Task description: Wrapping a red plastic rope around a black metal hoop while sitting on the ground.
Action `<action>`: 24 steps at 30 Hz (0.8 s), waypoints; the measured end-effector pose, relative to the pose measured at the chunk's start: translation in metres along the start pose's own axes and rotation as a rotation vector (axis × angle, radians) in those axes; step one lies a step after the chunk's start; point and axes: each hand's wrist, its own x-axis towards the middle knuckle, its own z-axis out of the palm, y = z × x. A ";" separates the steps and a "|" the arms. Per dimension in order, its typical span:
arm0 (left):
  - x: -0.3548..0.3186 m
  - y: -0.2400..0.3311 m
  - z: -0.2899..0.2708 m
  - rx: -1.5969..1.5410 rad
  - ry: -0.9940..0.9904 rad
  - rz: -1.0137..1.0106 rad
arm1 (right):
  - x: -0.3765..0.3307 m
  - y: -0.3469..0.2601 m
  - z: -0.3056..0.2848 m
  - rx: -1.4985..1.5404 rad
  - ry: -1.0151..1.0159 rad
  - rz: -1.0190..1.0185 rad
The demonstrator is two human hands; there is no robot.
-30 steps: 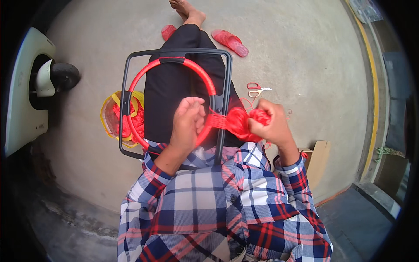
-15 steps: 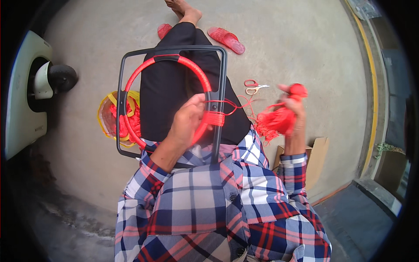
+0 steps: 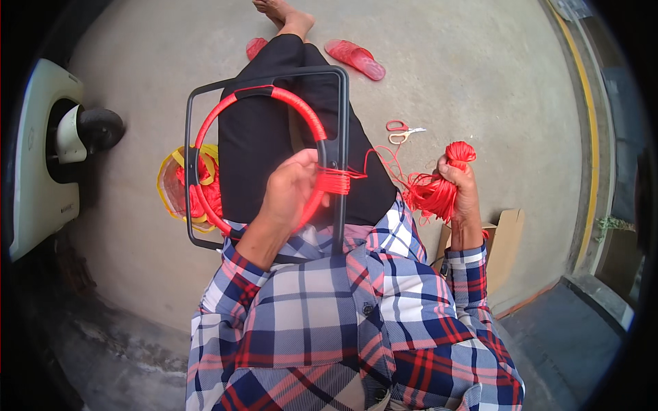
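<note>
A black frame (image 3: 345,109) with a round inner ring (image 3: 302,108) lies across my lap. Red cord covers much of the ring, with bare black gaps between the wrapped stretches. On the right side, a band of red cord (image 3: 333,181) binds ring and frame together. My left hand (image 3: 291,185) is closed round the ring beside that band, its fingertips partly hidden behind. Out to the right, my right hand (image 3: 460,185) grips a bundle of red cord (image 3: 436,195), whose top bulges above the fist. A loose strand runs slack from the bundle to the band.
Scissors (image 3: 404,132) with one red and one cream handle lie on the floor. A yellow-edged bag (image 3: 168,181) of red cord stands left of my legs. Two red slippers (image 3: 355,59) lie beyond. A cardboard box (image 3: 506,246) is by my right arm; a pale wheeled vehicle (image 3: 44,157) stands left.
My right hand has come down slightly with the cord bundle and is less blurred. The strand at the band has been drawn closer to it. My left hand keeps its hold on the ring.
</note>
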 end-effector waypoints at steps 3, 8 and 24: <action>-0.002 0.001 -0.003 -0.004 -0.013 -0.004 | -0.003 -0.014 0.050 -0.009 -0.060 0.058; -0.004 0.002 0.001 -0.015 0.001 0.016 | 0.015 0.016 0.086 -0.357 -0.473 0.173; -0.004 0.008 0.003 -0.062 0.013 0.004 | 0.005 -0.011 0.074 0.006 -0.267 0.222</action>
